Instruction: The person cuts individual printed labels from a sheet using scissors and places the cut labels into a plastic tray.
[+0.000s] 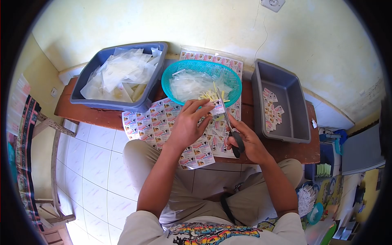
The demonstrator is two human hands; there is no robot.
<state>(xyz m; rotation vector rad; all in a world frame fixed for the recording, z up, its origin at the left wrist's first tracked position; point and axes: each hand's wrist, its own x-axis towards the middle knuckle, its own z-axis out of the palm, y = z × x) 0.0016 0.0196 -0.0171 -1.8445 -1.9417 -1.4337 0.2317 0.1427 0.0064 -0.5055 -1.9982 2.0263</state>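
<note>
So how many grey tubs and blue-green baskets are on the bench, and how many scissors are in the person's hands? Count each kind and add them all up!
Grey tubs on the bench: 2
Blue-green basket: 1
Scissors in the right hand: 1
Total: 4

Black-handled scissors [237, 143], blades beside small printed label [218, 107]; both at teal basket [235, 75].
</note>
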